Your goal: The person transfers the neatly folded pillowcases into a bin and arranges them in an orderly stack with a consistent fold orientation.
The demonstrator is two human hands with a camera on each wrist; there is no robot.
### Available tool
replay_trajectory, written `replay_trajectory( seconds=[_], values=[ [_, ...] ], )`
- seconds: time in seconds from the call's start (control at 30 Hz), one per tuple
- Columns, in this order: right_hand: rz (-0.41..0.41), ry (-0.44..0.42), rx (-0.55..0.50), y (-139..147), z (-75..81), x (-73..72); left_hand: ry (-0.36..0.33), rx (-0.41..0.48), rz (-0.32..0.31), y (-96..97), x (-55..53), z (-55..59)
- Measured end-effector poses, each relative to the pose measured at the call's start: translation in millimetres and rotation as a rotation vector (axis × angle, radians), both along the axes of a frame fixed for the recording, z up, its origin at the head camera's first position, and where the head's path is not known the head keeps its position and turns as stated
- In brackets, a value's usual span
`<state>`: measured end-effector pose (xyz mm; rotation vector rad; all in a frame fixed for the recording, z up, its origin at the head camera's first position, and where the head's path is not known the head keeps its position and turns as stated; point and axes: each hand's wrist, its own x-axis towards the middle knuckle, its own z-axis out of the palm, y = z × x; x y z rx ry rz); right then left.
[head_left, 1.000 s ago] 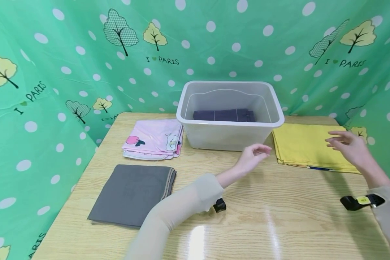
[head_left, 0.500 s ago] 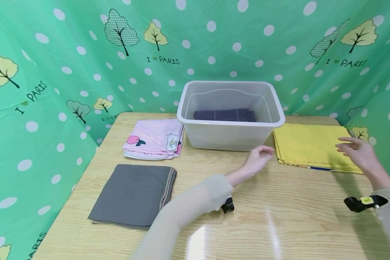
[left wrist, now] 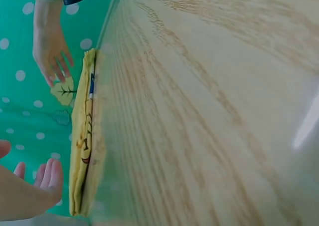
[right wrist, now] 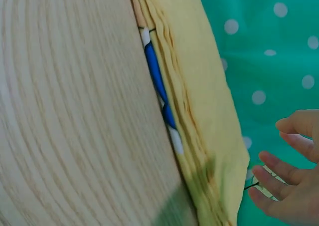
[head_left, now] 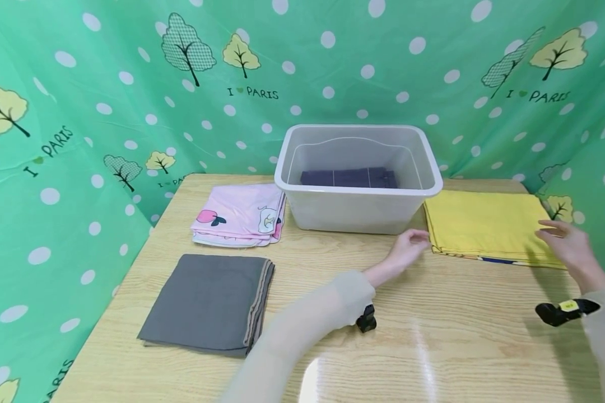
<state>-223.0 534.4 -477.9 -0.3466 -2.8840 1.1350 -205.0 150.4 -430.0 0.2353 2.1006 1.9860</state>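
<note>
A folded yellow cloth [head_left: 489, 224] lies on the right of the table, its layered front edge showing a strip of blue print. My left hand [head_left: 406, 250] is beside its left end, fingers loosely bent and holding nothing; in the left wrist view a gap shows between that hand [left wrist: 35, 188] and the cloth [left wrist: 82, 136]. Off the cloth's right end, my right hand [head_left: 571, 249] hovers with fingers apart. The right wrist view shows this hand [right wrist: 294, 173] with nothing in it, near the cloth's [right wrist: 199, 86] end.
A grey plastic bin [head_left: 353, 210] stands at the back middle, with a folded dark purple cloth [head_left: 350, 178] inside. Left of it lie a folded pink cloth [head_left: 242, 210] and a folded dark grey cloth [head_left: 206, 299]. A green dotted curtain [head_left: 327, 67] hangs behind the wooden table [head_left: 433, 336].
Both hands have moved right and a little toward the person, the left reaching the yellow cloth's left end, the right passing beyond its right end. The cloths and bin have stayed put.
</note>
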Motion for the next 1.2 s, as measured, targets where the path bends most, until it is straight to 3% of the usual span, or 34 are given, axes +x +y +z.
replay_trajectory(
  seconds=[0.23, 0.4, 0.6, 0.93, 1.2],
  values=[
    [-0.096, 0.015, 0.012, -0.9, -1.9, -0.1, -0.037, 0.019, -0.007, 9.0, -5.0, -3.9],
    [-0.181, -0.009, 0.003, -0.7, -2.8, 2.7, -0.063, -0.017, -0.013, 16.2, -8.5, -8.1],
    [-0.184, -0.052, 0.009, 0.0, 1.4, 7.0, -0.115, -0.065, -0.009, 22.6, -11.7, -13.9],
    [-0.136, -0.11, -0.042, -40.3, 39.3, 26.3, -0.173, -0.098, -0.059, 28.7, -18.0, -15.5],
    [-0.176, -0.154, -0.049, -28.9, 23.0, 17.7, -0.21, -0.074, -0.039, 38.0, -23.5, -18.1]
  ],
)
